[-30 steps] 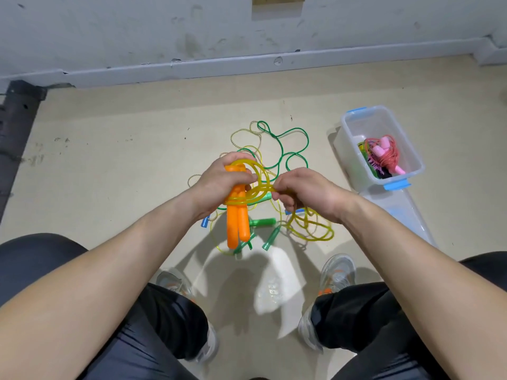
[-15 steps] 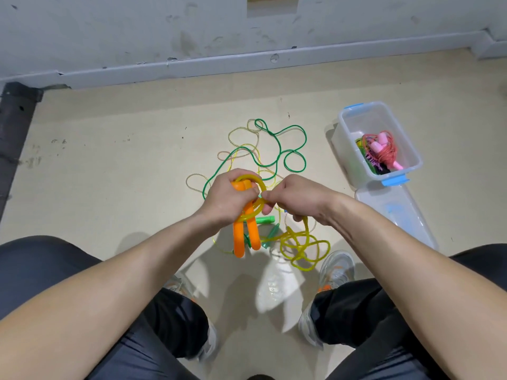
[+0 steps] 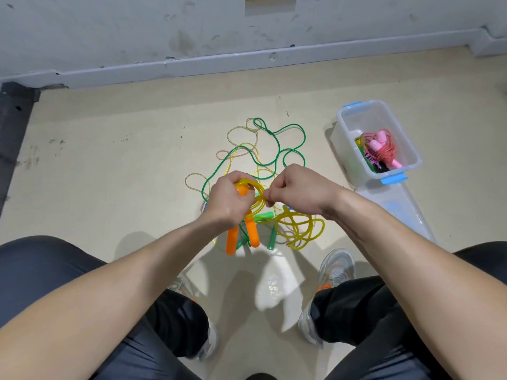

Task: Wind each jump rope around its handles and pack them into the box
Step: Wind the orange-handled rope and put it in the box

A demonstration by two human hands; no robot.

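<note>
Winding yellow rope (image 3: 260, 197): limp, springy, I judge; hold near orange handles (image 3: 231, 241). Left grip (image 3: 227, 201) clasps handles; right grip (image 3: 299, 187) pinches rope.

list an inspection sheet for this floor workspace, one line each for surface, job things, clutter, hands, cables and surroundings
Surface: beige floor, a few dark marks.
Job's things: orange handles with yellow rope partly wound on them, the rest loose; green rope, green handles and a thin speckled rope tangled on the floor; clear box holds a wound pink-handled rope; a lid lies beside it.
Clutter: nothing seen.
Grippers: left hand grips the orange handles; right hand pinches the yellow rope.
Cables: nothing seen.
Surroundings: grey wall, baseboard, dark post at left.
</note>
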